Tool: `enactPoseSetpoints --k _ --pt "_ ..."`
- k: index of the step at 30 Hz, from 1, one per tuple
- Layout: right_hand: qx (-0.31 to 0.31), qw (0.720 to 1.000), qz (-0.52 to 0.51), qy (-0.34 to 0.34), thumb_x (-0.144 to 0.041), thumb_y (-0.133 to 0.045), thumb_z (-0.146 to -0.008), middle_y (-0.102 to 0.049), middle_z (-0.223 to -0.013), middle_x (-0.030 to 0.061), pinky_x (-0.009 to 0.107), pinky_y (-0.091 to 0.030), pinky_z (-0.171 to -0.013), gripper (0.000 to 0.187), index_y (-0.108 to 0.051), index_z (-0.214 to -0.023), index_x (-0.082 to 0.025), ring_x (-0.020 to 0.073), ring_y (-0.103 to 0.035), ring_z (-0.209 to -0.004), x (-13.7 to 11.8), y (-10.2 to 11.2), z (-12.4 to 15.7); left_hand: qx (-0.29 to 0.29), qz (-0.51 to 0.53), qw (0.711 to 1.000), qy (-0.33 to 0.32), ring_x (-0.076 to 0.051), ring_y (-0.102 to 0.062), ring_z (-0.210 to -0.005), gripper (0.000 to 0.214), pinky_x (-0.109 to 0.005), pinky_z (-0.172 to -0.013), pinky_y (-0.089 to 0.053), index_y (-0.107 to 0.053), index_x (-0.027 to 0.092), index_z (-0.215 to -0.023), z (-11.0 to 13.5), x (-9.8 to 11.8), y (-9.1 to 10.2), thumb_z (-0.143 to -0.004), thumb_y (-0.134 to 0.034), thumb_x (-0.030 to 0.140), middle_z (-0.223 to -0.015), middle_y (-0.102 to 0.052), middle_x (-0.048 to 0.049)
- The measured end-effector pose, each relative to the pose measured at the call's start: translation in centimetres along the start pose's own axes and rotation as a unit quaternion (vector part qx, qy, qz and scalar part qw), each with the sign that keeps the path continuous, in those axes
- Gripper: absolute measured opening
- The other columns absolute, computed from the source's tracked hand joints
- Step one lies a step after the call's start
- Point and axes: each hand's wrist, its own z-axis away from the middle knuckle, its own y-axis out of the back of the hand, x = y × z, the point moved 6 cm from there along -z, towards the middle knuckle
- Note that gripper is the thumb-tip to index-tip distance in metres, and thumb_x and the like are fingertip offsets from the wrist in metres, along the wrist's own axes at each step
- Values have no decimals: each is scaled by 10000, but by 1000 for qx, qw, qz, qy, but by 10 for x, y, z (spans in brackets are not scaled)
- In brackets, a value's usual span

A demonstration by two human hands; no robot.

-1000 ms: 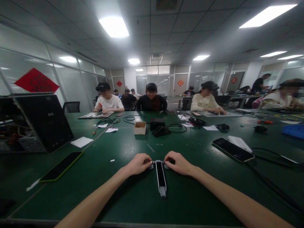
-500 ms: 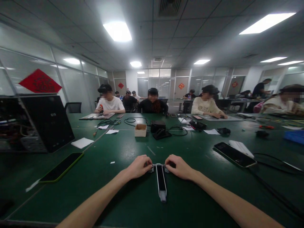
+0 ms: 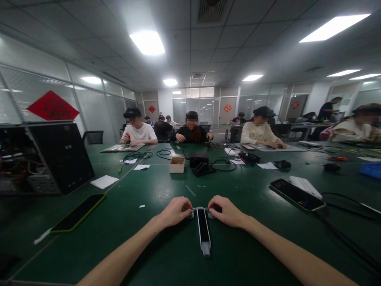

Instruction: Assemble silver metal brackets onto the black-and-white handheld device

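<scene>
A slim, long device [image 3: 203,228] with a white rim, dark middle and grey near end lies on the green table in front of me. Its exact kind is unclear. Small grey parts stick out on both sides of its far end. My left hand [image 3: 177,210] pinches the left grey part [image 3: 191,215] between thumb and fingers. On the other side, my right hand [image 3: 225,210] is closed in a similar pinch on the right grey part [image 3: 211,215]. The fingers partly hide both grey parts.
A green-edged phone [image 3: 79,213] lies left, near an open computer case [image 3: 61,157]. Ahead stand a small cardboard box [image 3: 177,165] and a black box [image 3: 199,159] among cables. Another phone [image 3: 297,194] lies right. Several people sit across the table.
Both my hands keep their pinch at the device's far end, with hardly any movement. The view has shifted slightly. Across the table, the person in black now shows both hands raised above the edge.
</scene>
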Motion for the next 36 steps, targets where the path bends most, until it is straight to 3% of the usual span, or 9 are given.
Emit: enactPoseSetpoints --k 23,36 --pt "5 1000 1 5 -265 -553 -878 -612 -900 39 292 -485 -700 131 -644 -896 -173 154 -563 -777 2 -1 0 22 47 999 -16 -142 -604 -723 113 -225 -636 -427 -639 175 -902 -4 -8 -6 -828 -570 225 -813 -672 3" --pt "6 1000 -5 9 -269 -551 -879 -616 -906 44 288 -488 -686 135 -644 -894 -173 153 -565 -776 2 0 0 26 47 998 -14 -138 -571 -720 102 -234 -637 -422 -633 162 -888 -2 -3 -2 -813 -613 227 -843 -645 -10"
